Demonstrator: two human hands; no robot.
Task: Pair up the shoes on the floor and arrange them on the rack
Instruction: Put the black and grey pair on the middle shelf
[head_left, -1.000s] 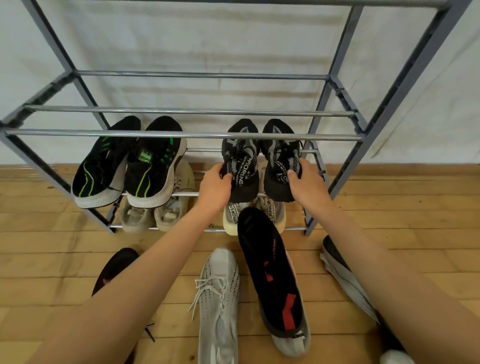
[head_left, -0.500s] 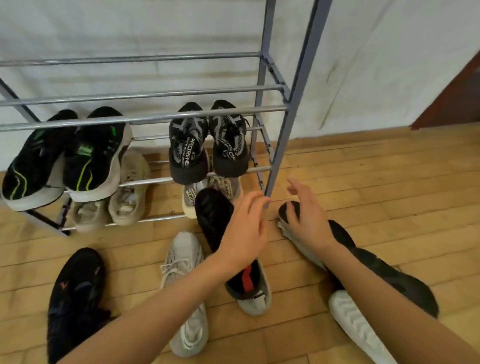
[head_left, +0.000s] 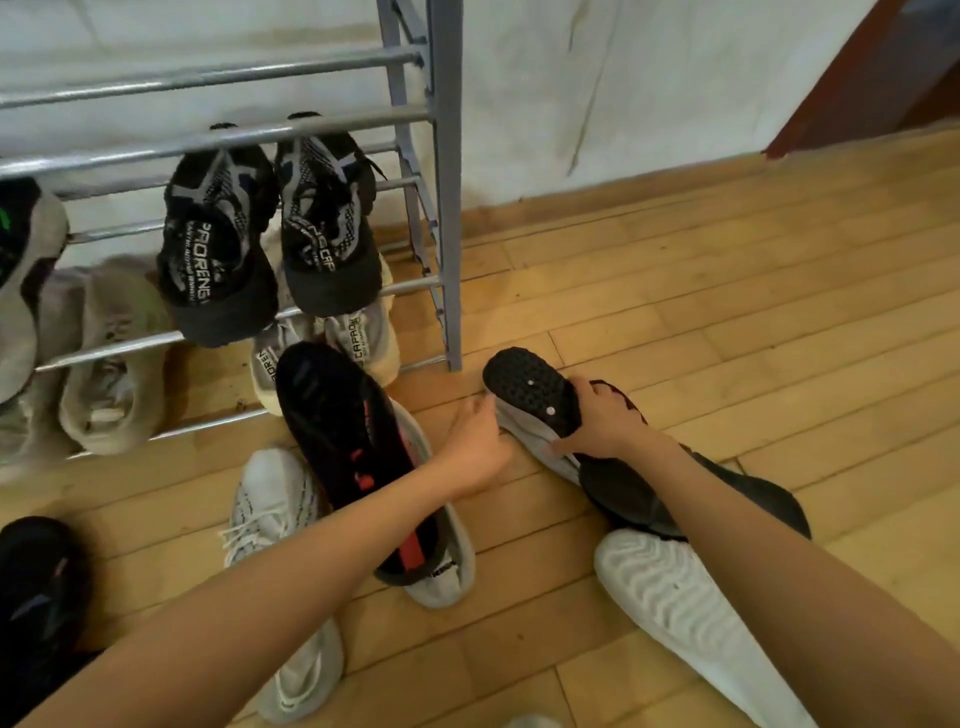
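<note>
the wooden floor (head_left: 727, 312) fills most of what we see, with the grey metal rack (head_left: 447, 208) standing on it at the left against a white wall. a black and grey knit pair (head_left: 218, 260) sits on one rack shelf, and a beige pair (head_left: 363, 338) on the shelf below. loose on the floor in front are a black shoe with red marks (head_left: 353, 441), a white knit sneaker (head_left: 275, 519) and a white shoe sole-up (head_left: 675, 597) at the lower right. the one we're handling is the black-soled shoe (head_left: 530, 389), tipped on its side just right of the rack's front leg, toe toward the rack. our right hand (head_left: 597, 421) grips it mid-length, fingers curled over the sole edge, thumb on the grey side. our left hand (head_left: 478, 436) is at the toe end, fingertips right by the grey edge. can't tell if they're touching or pinching it.
</note>
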